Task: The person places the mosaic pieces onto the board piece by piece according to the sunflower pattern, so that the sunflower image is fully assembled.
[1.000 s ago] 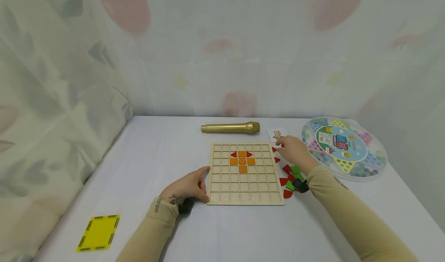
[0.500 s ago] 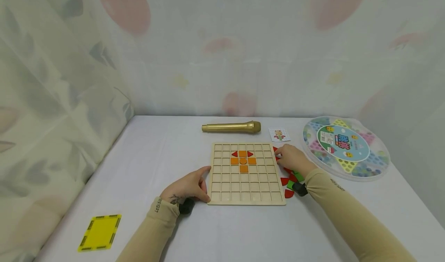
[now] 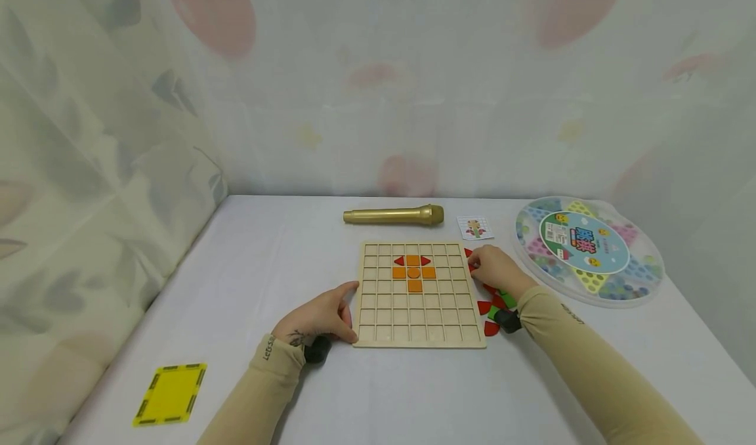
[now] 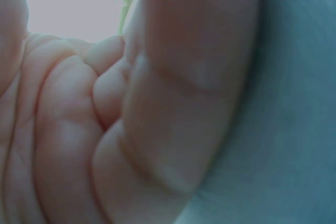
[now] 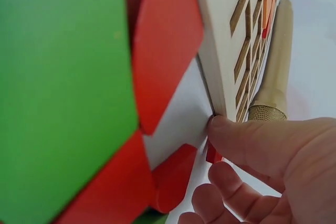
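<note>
A wooden grid board (image 3: 384, 317) lies mid-table with orange squares (image 3: 415, 286), an orange round piece (image 3: 413, 272) and two small red triangles (image 3: 399, 261) set in its cells. My left hand (image 3: 319, 317) rests at the board's left edge, thumb at the near corner and index finger farther up; in the left wrist view its other fingers (image 4: 110, 95) are bent. At the right edge is my right hand (image 3: 499, 271). In the right wrist view, its thumb and index finger pinch a small red piece (image 5: 211, 153) beside the board; its exact shape is hidden.
Red pieces (image 3: 491, 329) and green pieces (image 3: 507, 299) lie right of the board, partly under my right wrist. Behind stand a gold microphone (image 3: 392, 216) lying flat and a pattern card (image 3: 475, 228). A clear round case (image 3: 638, 287) is at right, a yellow square (image 3: 171, 394) at front left.
My right hand has drawn back from the pattern card to the red pieces by the board's right edge, leaving the card in full view. The left hand stays at the board's left edge.
</note>
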`<state>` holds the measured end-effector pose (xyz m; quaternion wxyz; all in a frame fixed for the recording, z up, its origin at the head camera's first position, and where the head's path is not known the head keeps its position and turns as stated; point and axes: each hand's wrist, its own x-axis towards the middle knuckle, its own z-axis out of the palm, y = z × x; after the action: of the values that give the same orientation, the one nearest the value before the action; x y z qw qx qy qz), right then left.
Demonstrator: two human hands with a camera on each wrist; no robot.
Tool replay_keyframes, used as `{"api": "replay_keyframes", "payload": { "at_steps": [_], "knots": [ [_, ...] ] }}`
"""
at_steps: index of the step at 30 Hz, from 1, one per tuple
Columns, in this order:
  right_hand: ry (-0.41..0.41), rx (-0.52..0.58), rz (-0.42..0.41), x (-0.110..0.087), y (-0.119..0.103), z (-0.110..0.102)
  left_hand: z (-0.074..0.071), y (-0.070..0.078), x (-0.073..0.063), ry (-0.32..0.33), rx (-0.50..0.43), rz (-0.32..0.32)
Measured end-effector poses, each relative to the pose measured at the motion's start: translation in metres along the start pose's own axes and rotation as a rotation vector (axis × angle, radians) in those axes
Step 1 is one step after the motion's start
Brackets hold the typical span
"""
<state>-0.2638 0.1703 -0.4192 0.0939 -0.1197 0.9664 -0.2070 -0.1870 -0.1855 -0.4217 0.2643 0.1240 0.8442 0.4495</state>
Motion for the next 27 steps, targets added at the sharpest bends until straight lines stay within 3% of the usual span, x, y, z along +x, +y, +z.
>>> {"api": "replay_keyframes", "payload": {
  "at_steps": [10, 17, 27],
  "knots": [
    [0.023, 0.103, 0.044, -0.002, 0.001, -0.005, -0.001, 0.001, 0.0, -0.012, 0.006, 0.0],
    [0.075, 0.195, -0.014, -0.005, -0.015, -0.013, -0.001, 0.0, 0.0, -0.01, 0.012, 0.005],
    [-0.046, 0.264, -0.073, -0.004, -0.05, 0.001, -0.001, 0.0, 0.0, -0.007, -0.003, 0.001]
  ]
}}
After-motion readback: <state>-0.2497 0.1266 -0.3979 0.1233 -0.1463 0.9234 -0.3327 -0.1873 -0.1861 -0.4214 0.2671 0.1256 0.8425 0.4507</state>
